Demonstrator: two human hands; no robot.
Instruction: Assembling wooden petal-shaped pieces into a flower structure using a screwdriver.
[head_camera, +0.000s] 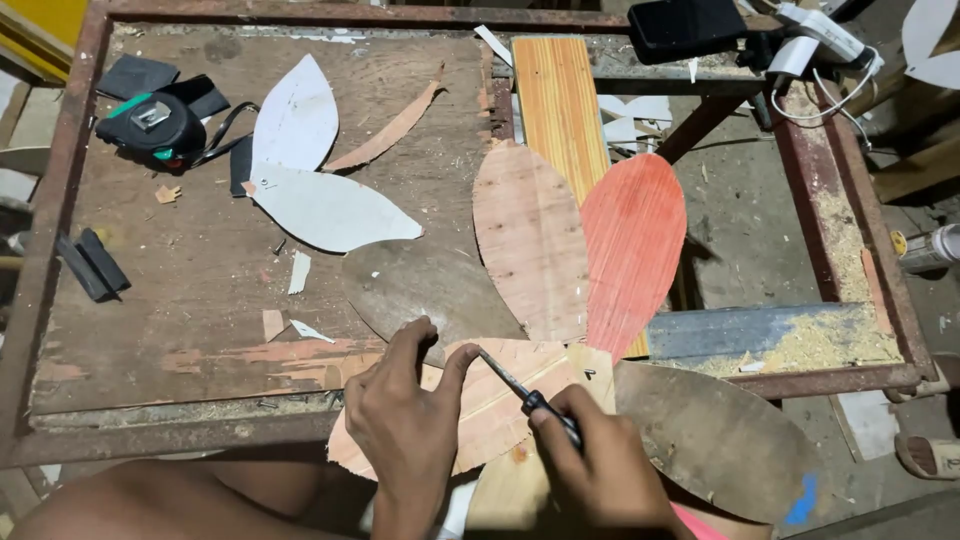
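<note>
Around the tape measure (155, 127): 2 white paper petals (325, 210), 5 wooden petals (530, 240), 1 screwdriver (525, 395), 2 hands (405, 425), 1 striped plank (558, 100).

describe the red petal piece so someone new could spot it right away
Start at the rusty metal-framed workbench and go to the fan of leaf-shaped plywood pieces above the hands. The red petal is the right-hand upright one, beside the bare brown petal. It alone is painted orange-red with visible grain.

We found bare table (190, 300) toward its left edge, between the tape measure (155, 128) and the near edge; wooden petals (530, 240) crowded the right half.
</note>
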